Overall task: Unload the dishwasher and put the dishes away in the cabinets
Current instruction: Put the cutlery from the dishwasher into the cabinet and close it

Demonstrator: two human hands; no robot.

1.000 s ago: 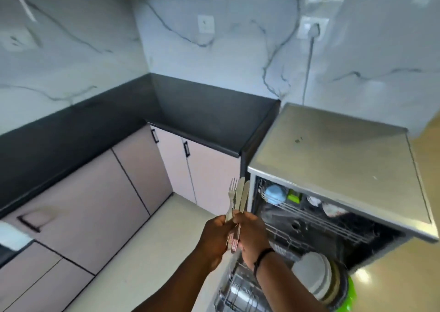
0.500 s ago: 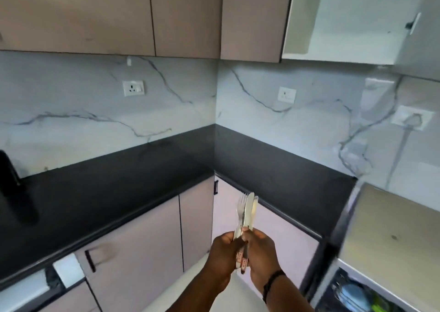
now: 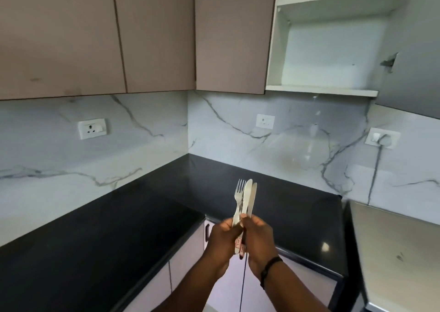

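A small bundle of steel cutlery (image 3: pixel 246 198), a fork and two knives, stands upright in front of me over the black corner counter (image 3: pixel 147 219). My left hand (image 3: pixel 222 242) and my right hand (image 3: pixel 258 240) both grip the handles, pressed together around them. The tines and blades stick up above my fingers. An open wall cabinet (image 3: pixel 321 90) with white shelves hangs at the upper right, its shelves bare where visible. The dishwasher's steel top (image 3: pixel 395 252) shows at the right edge; its racks are out of view.
Closed beige wall cabinets (image 3: pixel 154 35) fill the upper left and centre. Marble backsplash carries sockets (image 3: pixel 91 128), one with a plug and cable (image 3: pixel 382 140). Pale base cabinet doors (image 3: pixel 188 252) sit under the counter.
My view has swung up and left from the open dishwasher to the corner counter and wall cabinets. Both hands keep the same hold on the cutlery.
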